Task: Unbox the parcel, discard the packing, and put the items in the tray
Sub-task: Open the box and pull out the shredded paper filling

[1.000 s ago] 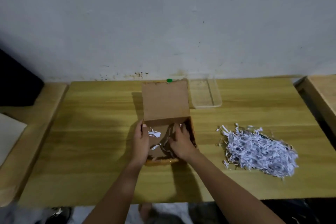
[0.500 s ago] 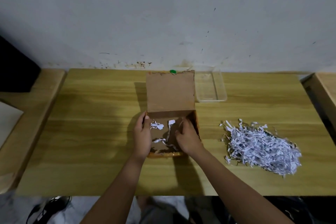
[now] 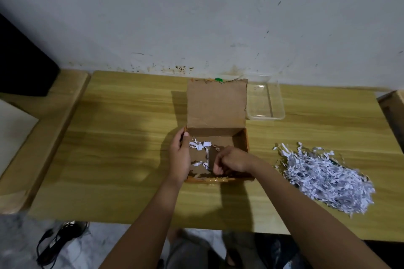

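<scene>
An open cardboard box (image 3: 241, 141) sits mid-table with its lid (image 3: 216, 105) standing up at the back. A few white paper shreds (image 3: 200, 145) lie inside. My left hand (image 3: 179, 157) grips the box's left wall. My right hand (image 3: 231, 160) is inside the box, fingers closed on a flat brown item (image 3: 213, 155) that is tilted up from the bottom. A clear plastic tray (image 3: 276, 102) stands behind the box to the right. A heap of shredded paper (image 3: 323, 178) lies on the table at the right.
The wooden table (image 3: 113, 148) ends at the wall behind. Lower wooden surfaces flank it at the left (image 3: 43, 129) and right (image 3: 393, 107). A small green object (image 3: 218, 79) peeks over the lid. Dark cables (image 3: 59, 238) lie on the floor.
My right hand has shifted toward the box's front and closed on the flat brown item, tilting it up. My left hand stays on the left wall. The camera view moved slightly.
</scene>
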`<action>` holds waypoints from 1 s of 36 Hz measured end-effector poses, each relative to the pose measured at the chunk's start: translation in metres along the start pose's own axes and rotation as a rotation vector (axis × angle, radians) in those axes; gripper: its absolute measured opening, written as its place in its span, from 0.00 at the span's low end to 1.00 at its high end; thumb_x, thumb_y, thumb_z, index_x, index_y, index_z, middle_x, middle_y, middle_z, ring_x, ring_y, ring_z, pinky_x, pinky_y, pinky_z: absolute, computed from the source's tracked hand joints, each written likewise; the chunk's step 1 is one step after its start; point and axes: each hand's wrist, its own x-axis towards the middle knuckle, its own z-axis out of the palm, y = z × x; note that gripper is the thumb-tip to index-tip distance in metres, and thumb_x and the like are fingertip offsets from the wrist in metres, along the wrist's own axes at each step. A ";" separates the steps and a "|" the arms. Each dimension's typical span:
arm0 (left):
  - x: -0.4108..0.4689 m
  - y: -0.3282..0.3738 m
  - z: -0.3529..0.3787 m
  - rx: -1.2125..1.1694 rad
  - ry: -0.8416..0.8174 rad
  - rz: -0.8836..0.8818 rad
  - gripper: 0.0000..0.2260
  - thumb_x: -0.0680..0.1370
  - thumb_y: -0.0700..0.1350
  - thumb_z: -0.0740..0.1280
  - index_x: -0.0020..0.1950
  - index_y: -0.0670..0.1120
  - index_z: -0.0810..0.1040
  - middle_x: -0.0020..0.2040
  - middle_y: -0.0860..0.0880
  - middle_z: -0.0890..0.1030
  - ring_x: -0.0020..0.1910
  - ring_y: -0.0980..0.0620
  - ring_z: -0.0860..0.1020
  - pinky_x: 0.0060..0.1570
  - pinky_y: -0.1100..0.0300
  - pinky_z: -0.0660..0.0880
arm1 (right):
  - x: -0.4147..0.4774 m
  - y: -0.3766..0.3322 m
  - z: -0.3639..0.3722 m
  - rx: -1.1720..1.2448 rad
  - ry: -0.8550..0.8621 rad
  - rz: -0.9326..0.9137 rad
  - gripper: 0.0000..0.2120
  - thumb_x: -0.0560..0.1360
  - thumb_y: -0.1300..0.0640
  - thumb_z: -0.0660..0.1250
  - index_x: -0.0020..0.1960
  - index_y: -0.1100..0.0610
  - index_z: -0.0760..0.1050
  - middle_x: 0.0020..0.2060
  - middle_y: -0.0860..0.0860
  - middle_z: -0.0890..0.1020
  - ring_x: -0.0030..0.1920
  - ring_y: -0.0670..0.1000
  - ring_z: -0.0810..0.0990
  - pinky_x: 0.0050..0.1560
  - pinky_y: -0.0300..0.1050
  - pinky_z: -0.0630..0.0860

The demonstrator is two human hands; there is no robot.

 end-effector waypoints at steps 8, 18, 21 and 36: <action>0.002 -0.003 -0.002 -0.128 -0.048 -0.099 0.16 0.80 0.44 0.59 0.68 0.44 0.70 0.64 0.47 0.76 0.59 0.54 0.75 0.57 0.67 0.73 | 0.011 -0.004 0.009 0.279 0.076 -0.107 0.18 0.71 0.77 0.49 0.52 0.74 0.75 0.45 0.63 0.79 0.44 0.53 0.75 0.40 0.33 0.73; 0.004 0.001 -0.003 -0.218 -0.059 -0.143 0.16 0.80 0.40 0.60 0.68 0.41 0.70 0.64 0.45 0.75 0.61 0.51 0.74 0.55 0.69 0.72 | 0.013 -0.004 0.009 0.383 0.035 -0.241 0.13 0.74 0.73 0.57 0.45 0.63 0.79 0.35 0.50 0.82 0.35 0.45 0.79 0.37 0.34 0.75; 0.005 0.000 -0.004 -0.247 -0.069 -0.143 0.17 0.79 0.38 0.60 0.69 0.39 0.68 0.62 0.47 0.74 0.60 0.55 0.72 0.47 0.75 0.72 | 0.016 -0.008 0.019 0.282 0.051 -0.293 0.11 0.72 0.71 0.65 0.54 0.64 0.76 0.37 0.52 0.81 0.34 0.43 0.79 0.42 0.36 0.77; 0.002 0.006 -0.006 -0.262 -0.090 -0.189 0.18 0.79 0.40 0.60 0.69 0.40 0.69 0.66 0.42 0.74 0.67 0.47 0.71 0.70 0.52 0.65 | 0.025 -0.006 0.029 -0.017 0.246 -0.288 0.03 0.72 0.64 0.69 0.41 0.61 0.82 0.34 0.54 0.83 0.28 0.39 0.76 0.34 0.31 0.74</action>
